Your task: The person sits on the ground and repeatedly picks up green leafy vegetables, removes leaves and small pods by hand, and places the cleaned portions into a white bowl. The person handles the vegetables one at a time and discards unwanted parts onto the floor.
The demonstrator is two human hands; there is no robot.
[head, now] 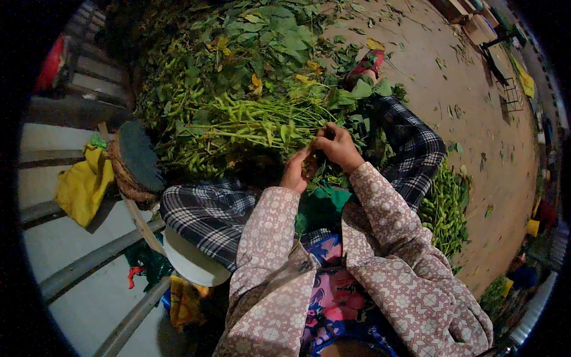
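Note:
A bundle of green soybean plants [254, 120] with pods lies across in front of me, its pale stems running right towards my hands. My right hand [338, 147] is curled at the stem ends, thumb and forefinger pinched together. Close against it, my left hand [298, 170] reaches up, and its fingertips meet the right hand's fingers. Whatever lies between the fingers is too small and shaded to make out. Below the hands, green cloth [325, 203] shows between my knees.
A broad heap of leafy plants [267, 40] rises beyond the bundle. More podded plants [446, 205] lie beside my right leg. To the left are a round cushioned stool [136, 160], a yellow cloth [84, 187] and metal rails [102, 254]. Cardboard boxes [479, 29] stand far right.

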